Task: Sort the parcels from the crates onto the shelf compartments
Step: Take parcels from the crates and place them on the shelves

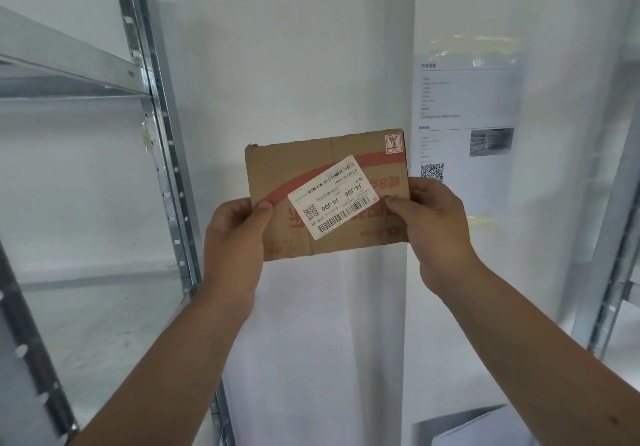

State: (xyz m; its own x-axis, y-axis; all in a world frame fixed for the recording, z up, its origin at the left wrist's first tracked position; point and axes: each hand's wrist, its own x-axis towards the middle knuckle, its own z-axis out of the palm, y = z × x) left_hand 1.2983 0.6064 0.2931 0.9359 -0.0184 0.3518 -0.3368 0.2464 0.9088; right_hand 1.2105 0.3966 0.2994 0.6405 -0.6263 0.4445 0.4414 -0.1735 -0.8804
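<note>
Parcel [294, 165] count is one: a flat brown cardboard piece with red print, held up in the air in front of the white wall [294, 47], and both hands are on it. The left grip [235, 237] is clamped on the lower left corner, thumb [263, 207] across the front and the other fingers hidden behind the card. The right grip [440, 227] pinches the right edge, with its thumb [398, 203] pressed on the front just beside the corner of the label. So the parcel sits between the two grips and sticks up above them, roughly upright and tipped a little clockwise. One white shipping label [334, 197] is stuck on the front, slanted and upside down; it reads J4-J06, with barcodes and a small QR code. Further out there are two metal shelf frames: one [162, 133] off to the left with punched uprights and a crossbar, and one [616, 237] at the right edge. One printed notice sheet [464, 126] is taped to the wall just behind the parcel's right side. Something white [485, 425] sits low at the bottom right; can't tell what it is.
</note>
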